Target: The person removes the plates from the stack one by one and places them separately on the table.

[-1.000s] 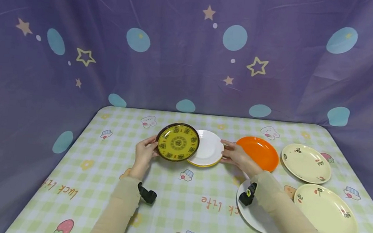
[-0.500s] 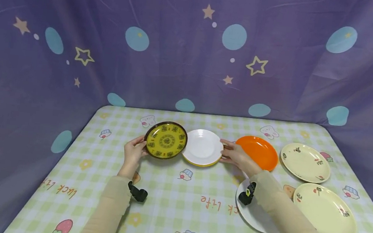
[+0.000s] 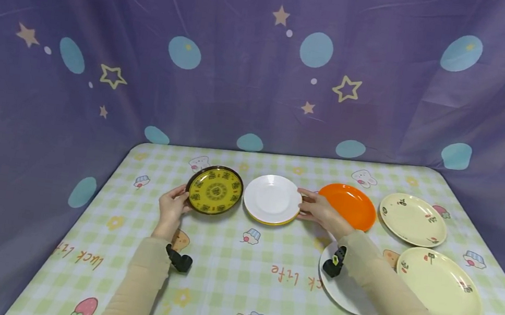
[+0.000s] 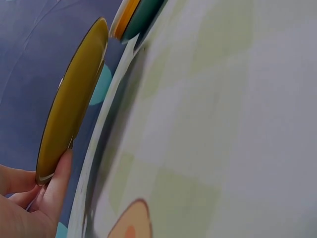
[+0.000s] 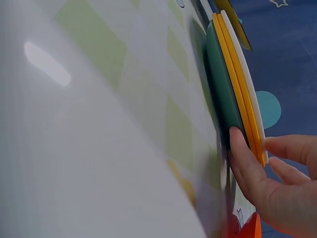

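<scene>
My left hand [image 3: 171, 209] pinches the near left rim of an olive-yellow plate [image 3: 215, 191] with a dark edge and dark printed pattern. In the left wrist view, that plate [image 4: 74, 104] is above the tablecloth, its shadow beneath. To its right, my right hand [image 3: 321, 211] grips the right rim of a plate stack topped by a white plate [image 3: 273, 199]. The right wrist view shows yellow plates [image 5: 237, 74] under the white one and a green plate [image 5: 221, 82] at the bottom. A narrow gap separates the stack from the olive-yellow plate in the head view.
An orange plate [image 3: 354, 208] lies behind my right wrist. My right forearm passes over a larger white plate [image 3: 341, 289]. Two cream plates with small printed motifs, a rear one [image 3: 412, 219] and a front one [image 3: 439, 291], lie at the right. A purple curtain [image 3: 244, 72] hangs behind the table.
My left hand has moved left with the olive-yellow plate, from overlapping the white plate to beside it, and slightly lower in view. My right hand and the stack have stayed nearly in place.
</scene>
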`<action>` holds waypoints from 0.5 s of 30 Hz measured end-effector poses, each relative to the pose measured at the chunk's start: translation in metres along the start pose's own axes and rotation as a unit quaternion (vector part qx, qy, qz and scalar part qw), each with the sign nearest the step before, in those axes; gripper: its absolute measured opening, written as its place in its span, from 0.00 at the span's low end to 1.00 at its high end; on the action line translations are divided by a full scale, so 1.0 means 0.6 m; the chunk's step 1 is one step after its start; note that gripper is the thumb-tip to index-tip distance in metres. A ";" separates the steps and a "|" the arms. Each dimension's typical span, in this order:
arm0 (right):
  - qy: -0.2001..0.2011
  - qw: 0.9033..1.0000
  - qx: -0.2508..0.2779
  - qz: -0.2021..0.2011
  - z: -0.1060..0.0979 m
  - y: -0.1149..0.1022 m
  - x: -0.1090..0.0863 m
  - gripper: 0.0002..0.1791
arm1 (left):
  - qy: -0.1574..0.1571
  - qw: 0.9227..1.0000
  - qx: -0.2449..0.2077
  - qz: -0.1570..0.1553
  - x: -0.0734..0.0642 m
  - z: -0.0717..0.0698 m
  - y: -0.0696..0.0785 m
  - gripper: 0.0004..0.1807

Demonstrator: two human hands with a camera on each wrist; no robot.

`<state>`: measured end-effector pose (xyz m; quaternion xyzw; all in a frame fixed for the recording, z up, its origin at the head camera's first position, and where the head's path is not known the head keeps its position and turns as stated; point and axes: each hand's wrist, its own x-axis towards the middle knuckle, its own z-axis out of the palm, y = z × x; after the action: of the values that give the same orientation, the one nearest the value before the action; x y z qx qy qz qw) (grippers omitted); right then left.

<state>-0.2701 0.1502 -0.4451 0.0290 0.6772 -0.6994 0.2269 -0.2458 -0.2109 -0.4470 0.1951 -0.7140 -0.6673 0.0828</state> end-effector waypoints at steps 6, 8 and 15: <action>0.012 1.000 -0.013 0.009 0.002 0.000 0.001 0.32 | 0.008 1.000 0.013 -0.008 0.009 -0.009 -0.007 0.19; 0.010 1.000 -0.014 0.007 0.002 0.000 0.000 0.32 | 0.008 1.000 0.017 -0.012 0.012 -0.011 -0.009 0.19; 0.007 1.000 -0.011 0.008 0.001 0.000 -0.001 0.32 | 0.001 0.999 0.023 -0.027 0.022 -0.016 -0.015 0.19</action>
<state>-0.2693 0.1499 -0.4446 0.0368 0.6861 -0.6897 0.2284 -0.2525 -0.2254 -0.4569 0.2171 -0.7236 -0.6523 0.0608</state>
